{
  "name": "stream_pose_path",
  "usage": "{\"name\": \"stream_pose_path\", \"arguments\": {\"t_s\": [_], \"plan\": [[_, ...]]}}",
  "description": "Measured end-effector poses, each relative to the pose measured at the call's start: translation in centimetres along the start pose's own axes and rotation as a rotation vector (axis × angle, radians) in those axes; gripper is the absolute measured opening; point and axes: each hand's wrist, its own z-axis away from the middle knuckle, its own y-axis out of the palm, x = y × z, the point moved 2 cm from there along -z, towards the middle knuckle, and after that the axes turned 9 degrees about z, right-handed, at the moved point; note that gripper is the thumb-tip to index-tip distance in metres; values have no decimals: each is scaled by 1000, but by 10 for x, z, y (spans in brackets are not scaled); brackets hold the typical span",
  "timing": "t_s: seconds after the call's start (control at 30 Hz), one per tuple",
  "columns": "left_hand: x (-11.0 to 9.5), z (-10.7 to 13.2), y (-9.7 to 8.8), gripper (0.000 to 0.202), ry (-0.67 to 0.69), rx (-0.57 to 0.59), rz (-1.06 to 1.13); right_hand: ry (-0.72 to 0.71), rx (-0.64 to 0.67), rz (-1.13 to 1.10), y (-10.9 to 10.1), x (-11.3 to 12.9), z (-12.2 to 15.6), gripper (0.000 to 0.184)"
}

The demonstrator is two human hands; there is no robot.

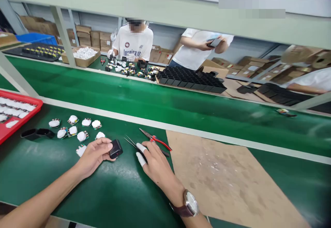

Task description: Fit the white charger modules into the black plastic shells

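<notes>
In my left hand (97, 150) a small glossy black plastic casing (116, 149) is gripped between thumb and fingers, raised over the green table. My right hand (155, 160), with white finger cots on two fingers, has its fingers around the middle of a pair of tweezers (131, 141). The tweezers' thin tips point to the far left, and part of them is hidden under the fingers. Just beyond lie pliers with red handles (157, 141). Several small circuit boards topped with white blobs (82, 136) sit left of and behind my left hand.
A red tray (38, 104) of white-topped parts stands at left, with two black sleeves (37, 134) nearby. Brown cardboard (219, 172) covers the table at right. Past the green belt (116, 88) are black casings (191, 79), a box of white pieces (85, 56) and other people.
</notes>
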Motion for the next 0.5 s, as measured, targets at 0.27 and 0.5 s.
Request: {"name": "stream_pose_path", "arguments": {"t_s": [0.27, 0.5], "plan": [[-86, -95, -20, 13, 637, -130, -1050, -111, -180, -179, -1, -4, 14, 35], [-106, -179, -53, 3, 606, -307, -1193, -161, -223, -146, -5, -2, 25, 50]]}}
